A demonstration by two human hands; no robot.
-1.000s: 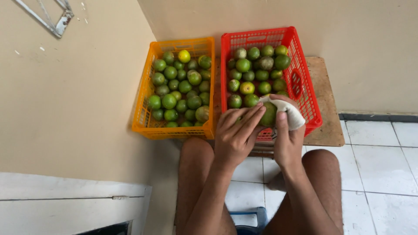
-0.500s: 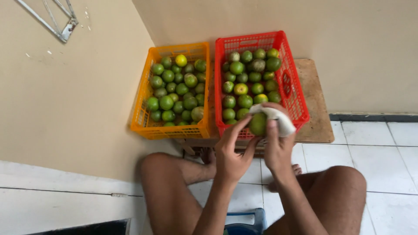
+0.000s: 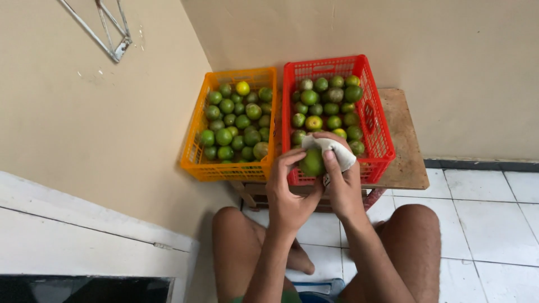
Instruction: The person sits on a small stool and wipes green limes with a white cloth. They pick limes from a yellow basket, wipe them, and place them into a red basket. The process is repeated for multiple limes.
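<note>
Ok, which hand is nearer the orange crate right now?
Left. The left hand holds the green fruit just right of the orange crate, near its front corner. The right hand, with the white cloth, sits farther right, before the red crate.

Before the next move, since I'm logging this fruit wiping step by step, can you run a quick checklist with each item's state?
1. Green fruit held by both hands: ok.
2. White cloth wrapped against the fruit under the right hand: ok.
3. Left hand fingers on the fruit's left side: ok.
4. Red crate on the wooden stand, room left near its front: ok.
5. Orange crate within reach: ok.
6. Fruit's skin clean: cannot tell.
</note>
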